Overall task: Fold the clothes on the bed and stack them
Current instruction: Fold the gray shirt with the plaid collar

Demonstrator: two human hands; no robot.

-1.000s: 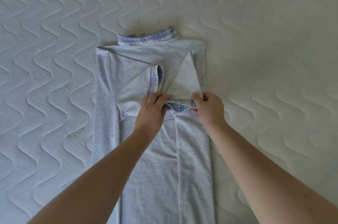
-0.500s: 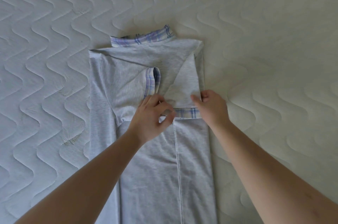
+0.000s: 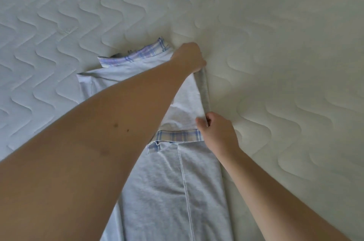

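on the quilted mattress (image 3: 275,43) lies the grey garment (image 3: 169,191), plaid collar (image 3: 137,56) at its far end. the left hand (image 3: 189,56) grips the far right corner, fingers curled on the fabric; the right hand (image 3: 218,132) pinches the folded sleeve's edge beside the plaid cuff (image 3: 177,136).

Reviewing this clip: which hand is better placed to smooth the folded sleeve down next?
Probably the right hand: it pinches the sleeve by the plaid cuff. The left hand has crossed over to the shirt's far right corner.
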